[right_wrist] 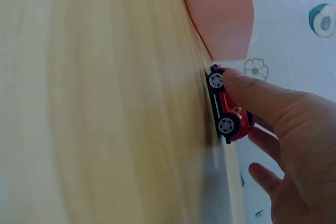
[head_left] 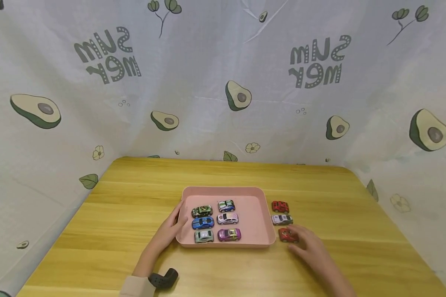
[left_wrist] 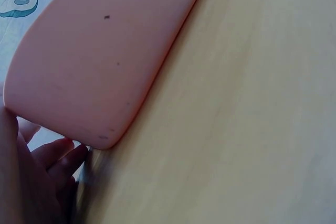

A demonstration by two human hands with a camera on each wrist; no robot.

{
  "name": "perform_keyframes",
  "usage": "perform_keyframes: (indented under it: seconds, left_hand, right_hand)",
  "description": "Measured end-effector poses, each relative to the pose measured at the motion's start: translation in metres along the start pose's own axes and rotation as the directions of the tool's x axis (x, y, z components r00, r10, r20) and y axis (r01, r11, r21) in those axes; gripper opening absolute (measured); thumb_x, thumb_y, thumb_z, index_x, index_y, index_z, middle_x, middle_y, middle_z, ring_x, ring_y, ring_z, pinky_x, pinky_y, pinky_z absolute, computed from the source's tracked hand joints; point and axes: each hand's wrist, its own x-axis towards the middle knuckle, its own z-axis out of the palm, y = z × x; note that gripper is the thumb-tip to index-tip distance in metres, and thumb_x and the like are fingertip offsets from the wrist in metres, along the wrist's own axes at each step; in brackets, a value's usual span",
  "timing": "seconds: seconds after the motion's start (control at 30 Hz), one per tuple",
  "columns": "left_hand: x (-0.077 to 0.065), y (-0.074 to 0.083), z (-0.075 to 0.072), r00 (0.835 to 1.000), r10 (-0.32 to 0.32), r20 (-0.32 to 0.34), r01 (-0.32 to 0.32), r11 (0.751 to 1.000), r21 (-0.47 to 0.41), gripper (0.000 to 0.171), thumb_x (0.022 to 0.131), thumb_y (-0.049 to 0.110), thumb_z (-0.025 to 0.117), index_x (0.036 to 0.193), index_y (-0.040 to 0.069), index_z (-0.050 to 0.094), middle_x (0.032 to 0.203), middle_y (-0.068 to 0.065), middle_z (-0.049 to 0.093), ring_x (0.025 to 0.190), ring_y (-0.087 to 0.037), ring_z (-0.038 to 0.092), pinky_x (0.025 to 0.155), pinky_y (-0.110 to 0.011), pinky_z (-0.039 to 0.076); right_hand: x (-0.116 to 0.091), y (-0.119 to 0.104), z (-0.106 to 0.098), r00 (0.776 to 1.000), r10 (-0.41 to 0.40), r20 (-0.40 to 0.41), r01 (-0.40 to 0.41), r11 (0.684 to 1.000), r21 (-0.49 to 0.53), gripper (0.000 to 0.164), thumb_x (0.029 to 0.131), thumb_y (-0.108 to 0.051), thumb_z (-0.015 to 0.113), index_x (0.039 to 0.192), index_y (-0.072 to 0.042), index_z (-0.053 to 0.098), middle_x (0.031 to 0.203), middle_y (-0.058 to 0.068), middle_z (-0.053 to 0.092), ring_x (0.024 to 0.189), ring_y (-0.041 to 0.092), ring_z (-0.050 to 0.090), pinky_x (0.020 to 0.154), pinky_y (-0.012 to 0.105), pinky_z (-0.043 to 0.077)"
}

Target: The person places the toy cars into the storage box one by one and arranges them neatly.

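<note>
My left hand point(head_left: 171, 229) grips the left wall of a pink tray point(head_left: 251, 210), thumb over the rim and fingers outside. Six small toy cars stand inside the tray in two columns: camouflage point(head_left: 202, 211), blue point(head_left: 202, 223), pale green point(head_left: 204, 236), green-white-blue point(head_left: 226, 206), white-pink point(head_left: 228, 218) and purple point(head_left: 229, 234). My right hand point(head_left: 312, 247) is at a red toy car point(right_wrist: 231, 108), which stands on the table right of the tray. Thumb and fingers lie on either side of it; a firm pinch does not show.
Beyond that red car, a whitish toy car point(head_left: 281, 219) and another red one point(head_left: 280, 206) stand beside the tray's right wall. The wooden table point(head_left: 134, 181) meets a printed cloth point(head_left: 208, 136) at its back and sides. A black strap piece point(head_left: 164, 279) sits at my left wrist.
</note>
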Motion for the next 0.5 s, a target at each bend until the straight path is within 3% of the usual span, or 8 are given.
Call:
perform_keyframes:
  seconds: [0.33, 0.5]
  left_hand:
    - [0.0, 0.0, -0.001, 1.0, -0.009, -0.001, 0.009, 1.0, -0.003, 0.064, 0.092, 0.037, 0.05, 0.146, 0.025, 0.018, 0.153, -0.01, 0.014, 0.141, -0.031, 0.012, 0.114, -0.049, 0.013]
    - [0.001, 0.001, -0.001, 1.0, 0.0, 0.001, 0.0, 1.0, -0.009, 0.064, 0.092, 0.037, 0.05, 0.146, 0.024, 0.018, 0.153, -0.01, 0.014, 0.141, -0.03, 0.011, 0.114, -0.049, 0.013]
  right_hand:
    - [0.009, 0.005, 0.002, 0.994, 0.057, 0.096, -0.061, 0.997, 0.039, 0.045, 0.076, -0.014, 0.069, 0.118, -0.003, 0.057, 0.119, 0.023, 0.056, 0.112, 0.044, 0.05, 0.094, 0.061, 0.036]
    - [0.014, 0.007, 0.003, 0.994, 0.063, 0.091, -0.069, 0.996, 0.062, 0.038, 0.077, -0.011, 0.068, 0.113, -0.003, 0.059, 0.114, 0.02, 0.06, 0.109, 0.04, 0.053, 0.094, 0.057, 0.039]
